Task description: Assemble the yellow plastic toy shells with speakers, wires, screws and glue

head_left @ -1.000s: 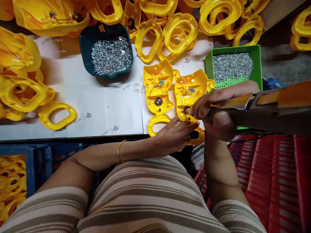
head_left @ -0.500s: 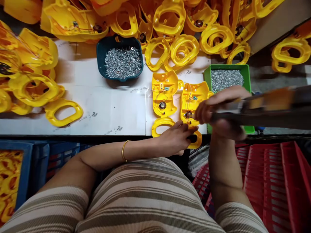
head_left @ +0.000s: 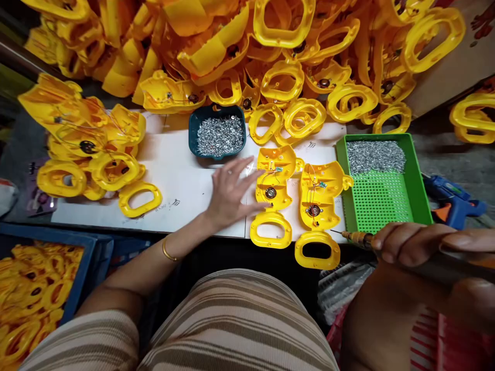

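Observation:
My left hand [head_left: 228,193] is open, fingers spread, above the white tabletop just left of a yellow plastic shell [head_left: 286,178]. A second yellow shell [head_left: 330,201] lies to its right. Both show wires, a small green circuit board and a round speaker inside, and a ring-shaped handle extends from each near end. Closed around an electric screwdriver [head_left: 361,238], my right hand [head_left: 410,245] is in front of the green tray. The thin bit points left, apart from the right shell. Part of the driver's body is covered by my fingers.
A dark teal bin [head_left: 195,147] of small screws stands behind my left hand. The green tray [head_left: 419,180] holds more metal screws. Yellow shells [head_left: 216,56] are heaped along the back and left. A blue glue gun [head_left: 452,198] lies right; a blue crate [head_left: 87,268] sits lower left.
My left hand has left the right shell's handle, moved left and spread its fingers. My right hand has drawn the screwdriver off the right shell, toward the lower right. The view has shifted too.

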The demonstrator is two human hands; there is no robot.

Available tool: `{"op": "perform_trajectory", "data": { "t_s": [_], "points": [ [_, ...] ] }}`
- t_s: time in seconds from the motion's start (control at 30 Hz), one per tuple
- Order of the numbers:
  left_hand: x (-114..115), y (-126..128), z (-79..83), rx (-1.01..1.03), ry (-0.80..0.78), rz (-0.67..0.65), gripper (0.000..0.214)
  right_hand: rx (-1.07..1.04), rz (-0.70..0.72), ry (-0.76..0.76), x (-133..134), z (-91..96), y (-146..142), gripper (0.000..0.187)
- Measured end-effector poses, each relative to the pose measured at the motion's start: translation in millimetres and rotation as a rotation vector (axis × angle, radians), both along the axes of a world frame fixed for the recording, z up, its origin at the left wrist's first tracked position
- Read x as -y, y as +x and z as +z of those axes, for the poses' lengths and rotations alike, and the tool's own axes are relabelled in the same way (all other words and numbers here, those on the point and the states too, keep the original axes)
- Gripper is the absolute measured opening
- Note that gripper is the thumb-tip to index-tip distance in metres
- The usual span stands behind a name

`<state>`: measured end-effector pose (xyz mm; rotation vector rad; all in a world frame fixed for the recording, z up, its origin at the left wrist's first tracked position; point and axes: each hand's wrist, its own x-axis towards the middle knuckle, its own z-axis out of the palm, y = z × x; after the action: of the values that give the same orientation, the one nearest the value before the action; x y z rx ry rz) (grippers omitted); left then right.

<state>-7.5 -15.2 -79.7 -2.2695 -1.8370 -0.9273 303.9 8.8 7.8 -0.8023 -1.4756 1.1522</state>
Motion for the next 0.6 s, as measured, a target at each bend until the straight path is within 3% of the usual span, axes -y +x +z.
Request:
{"op": "perform_trajectory", "data": {
  "t_s": [0.07, 0.13, 0.23, 0.3, 0.5, 0.6],
  "points": [
    [-23.7, -29.1, 3.2, -0.015, 0.008, 0.119, 0.034, -0.053, 0.12, 0.104, 0.9, 3.1, -8.1, 0.018],
    [-51.4, -58.4, 5.3, -0.042, -0.091, 0.183, 0.031, -0.082, 0.193, 0.155, 0.5, 6.2, -18.0, 0.02],
    [-87.9, -89.6, 3.7, -0.084, -0.339, 0.123, 0.029, -0.119, 0.221, 0.21, 0.3, 8.4, -30.9, 0.022],
    [-102.0, -98.2, 0.5, -0.056, -0.423, 0.111, 0.028, -0.127, 0.227, 0.214, 0.9, 7.3, -36.1, 0.025],
    [-102.8, -94.5, -2.5, 0.166, -0.334, 0.129, 0.01, -0.142, 0.24, 0.237, 1.2, 1.4, -40.7, 0.03],
    [-97.6, -92.4, 0.4, 0.162, -0.277, 0.143, 0.015, -0.132, 0.281, 0.218, 1.4, 2.6, -40.3, 0.03]
  ]
}}
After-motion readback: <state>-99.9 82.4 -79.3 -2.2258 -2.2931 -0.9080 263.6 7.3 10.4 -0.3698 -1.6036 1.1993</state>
